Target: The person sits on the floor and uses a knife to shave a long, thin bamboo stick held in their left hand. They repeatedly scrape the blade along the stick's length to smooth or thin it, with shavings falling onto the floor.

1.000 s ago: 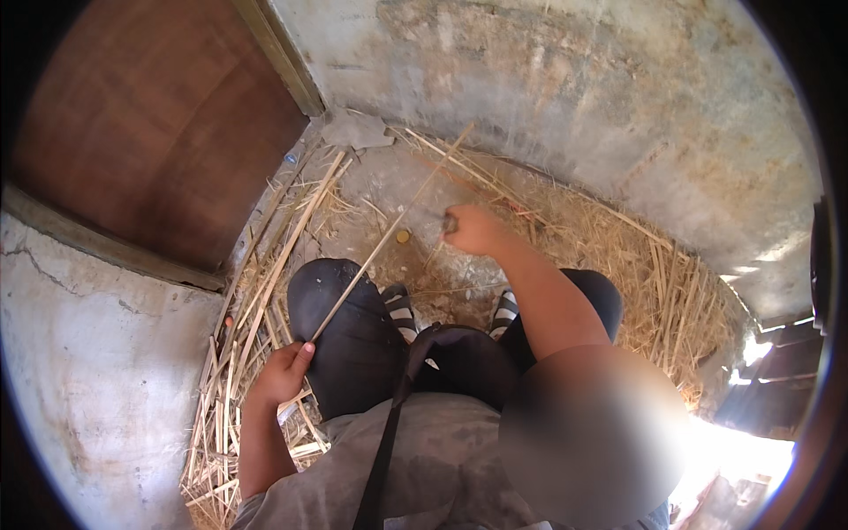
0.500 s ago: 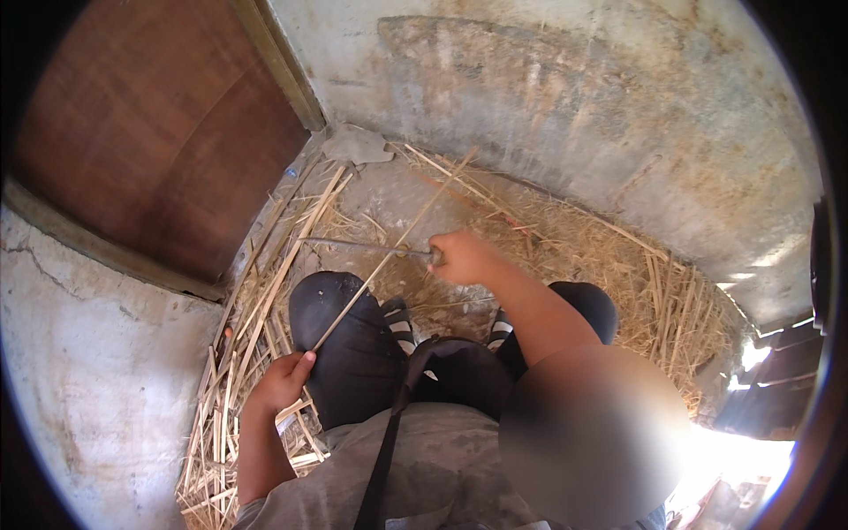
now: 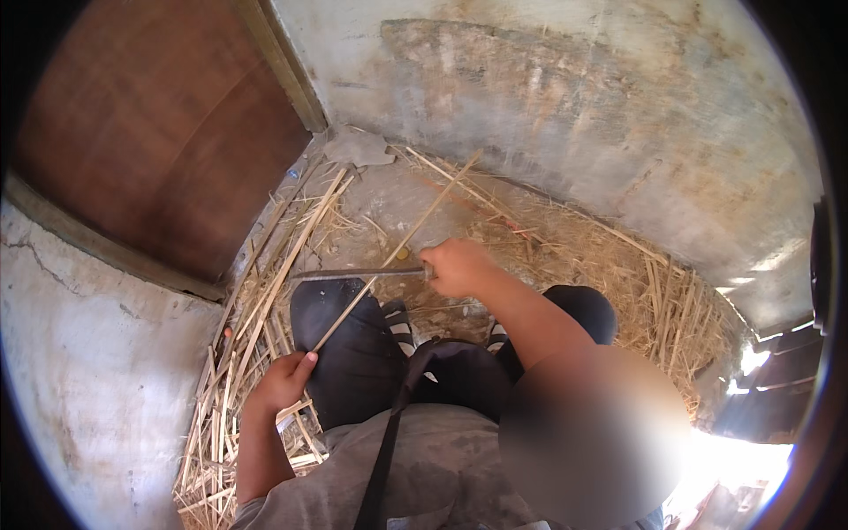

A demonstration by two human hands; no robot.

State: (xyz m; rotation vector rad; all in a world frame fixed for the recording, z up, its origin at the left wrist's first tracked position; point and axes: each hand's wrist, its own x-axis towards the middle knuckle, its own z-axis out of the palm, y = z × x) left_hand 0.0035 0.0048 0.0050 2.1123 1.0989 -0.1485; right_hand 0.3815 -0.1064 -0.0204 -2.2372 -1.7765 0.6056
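Observation:
Between the thumb and fingers of my left hand, beside my left knee, is the near end of a long, thin bamboo strip. It slants away past the knee toward the far wall. My right hand is closed round the handle of a long-bladed knife. The blade points left and crosses the strip just beyond my left knee, apparently touching it. Most of the handle is hidden in the fist.
Cut bamboo strips lie in a heap along my left side. More strips and pale shavings cover the floor on the right. A stained wall stands ahead, with a brown door panel at upper left. My knees are bent wide.
The knife and my right hand have come nearer to me along the strip, and the blade now lies more level. My left hand has barely shifted.

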